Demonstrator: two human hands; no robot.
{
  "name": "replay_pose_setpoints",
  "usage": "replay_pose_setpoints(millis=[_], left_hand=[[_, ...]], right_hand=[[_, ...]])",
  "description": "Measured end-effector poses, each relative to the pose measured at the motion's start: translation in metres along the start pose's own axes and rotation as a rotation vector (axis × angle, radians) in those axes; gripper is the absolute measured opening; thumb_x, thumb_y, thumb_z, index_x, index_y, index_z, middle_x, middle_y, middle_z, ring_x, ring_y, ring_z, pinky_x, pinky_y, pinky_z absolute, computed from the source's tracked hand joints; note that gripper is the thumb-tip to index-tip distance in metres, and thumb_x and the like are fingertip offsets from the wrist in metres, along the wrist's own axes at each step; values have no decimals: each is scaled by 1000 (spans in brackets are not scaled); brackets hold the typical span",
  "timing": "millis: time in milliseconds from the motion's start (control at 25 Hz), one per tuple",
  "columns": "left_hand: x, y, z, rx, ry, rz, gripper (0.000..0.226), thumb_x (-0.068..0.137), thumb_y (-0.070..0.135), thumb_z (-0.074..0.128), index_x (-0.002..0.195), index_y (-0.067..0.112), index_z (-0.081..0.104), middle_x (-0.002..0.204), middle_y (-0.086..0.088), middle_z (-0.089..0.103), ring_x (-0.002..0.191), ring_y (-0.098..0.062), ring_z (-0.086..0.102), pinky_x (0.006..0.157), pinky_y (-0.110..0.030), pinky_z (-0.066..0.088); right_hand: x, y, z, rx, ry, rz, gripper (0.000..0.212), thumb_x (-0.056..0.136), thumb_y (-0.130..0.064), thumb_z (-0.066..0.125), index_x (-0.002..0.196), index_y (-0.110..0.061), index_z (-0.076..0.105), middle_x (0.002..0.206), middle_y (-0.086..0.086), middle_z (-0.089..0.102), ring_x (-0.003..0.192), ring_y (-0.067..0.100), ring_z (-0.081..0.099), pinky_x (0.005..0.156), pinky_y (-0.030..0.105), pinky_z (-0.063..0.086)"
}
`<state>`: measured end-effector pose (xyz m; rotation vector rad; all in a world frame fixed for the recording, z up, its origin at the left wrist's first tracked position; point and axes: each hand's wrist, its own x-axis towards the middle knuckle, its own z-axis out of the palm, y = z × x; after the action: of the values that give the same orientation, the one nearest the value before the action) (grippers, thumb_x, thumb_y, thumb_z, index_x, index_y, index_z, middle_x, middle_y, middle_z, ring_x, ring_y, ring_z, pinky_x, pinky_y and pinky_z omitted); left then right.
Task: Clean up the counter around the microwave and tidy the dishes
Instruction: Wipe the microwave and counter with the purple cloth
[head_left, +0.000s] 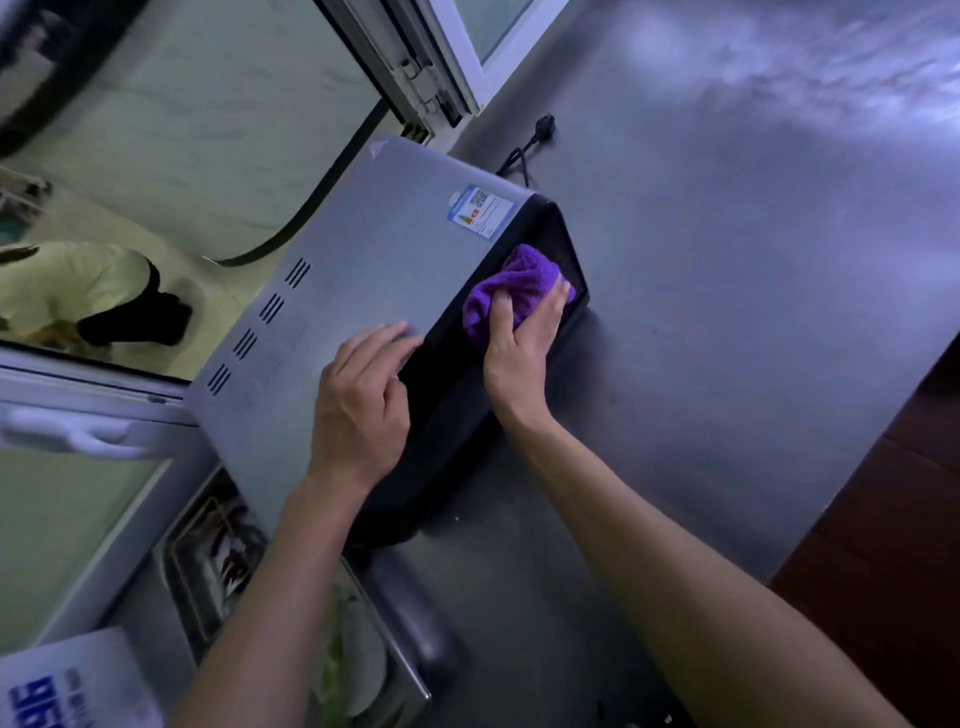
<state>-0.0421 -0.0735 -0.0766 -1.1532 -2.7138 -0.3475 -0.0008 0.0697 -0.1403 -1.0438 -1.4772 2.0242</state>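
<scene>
Her right hand (524, 332) grips the purple cloth (511, 286) at the microwave (363, 249) door's far end, its length running back toward her flat, steadying left hand (363, 395).

I stand at a steel counter (753, 260). On it sits the microwave (363, 270), silver on top with a dark front. Behind it a black plug with its cord (530, 145) lies on the steel. Left of the microwave, a metal tray (208, 551) rests.
</scene>
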Motion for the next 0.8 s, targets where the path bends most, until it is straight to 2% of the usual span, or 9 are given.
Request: replay_pose_setpoints(millis=[160,280,400,600,800], left_hand=[[-49,-22,-25,15,-52,-81,48,85,9,40,125,12,67,131,-2,63,125,-19,53,106,-41,45],[-88,-44,-45,-12,-45,-120,46,84,7,42,119,11,71,127,-3,66,121,-20,56,105,-43,46],[-120,-56,-56,-53,-58,-131,46,83,2,42,119,9,71,128,-5,66,121,-20,56,109,-39,43],[-159,-74,-70,-113,-95,-136,49,86,-1,40,123,10,69,132,-3,63,127,-17,53,113,-42,40],[-182,-76,-75,-55,-155,-118,46,92,1,43,133,11,62,142,-4,55,134,-17,46,115,-41,36]], right_hand=[[-51,22,25,3,-45,28,78,104,-37,43,157,-11,-8,166,2,-15,151,12,-16,119,23,-12],[-100,43,50,7,-86,15,80,104,-36,44,156,-10,-10,165,3,-17,150,13,-18,111,11,-17],[-142,69,75,14,-100,9,82,103,-34,47,155,-8,-11,164,6,-18,150,16,-19,101,0,-21],[-217,111,110,-6,-127,-9,82,102,-30,50,155,-9,-10,164,7,-18,151,20,-19,105,4,-21],[-263,139,128,6,-146,-34,77,102,-31,46,148,-24,-16,164,5,-18,150,18,-21,110,10,-20]])
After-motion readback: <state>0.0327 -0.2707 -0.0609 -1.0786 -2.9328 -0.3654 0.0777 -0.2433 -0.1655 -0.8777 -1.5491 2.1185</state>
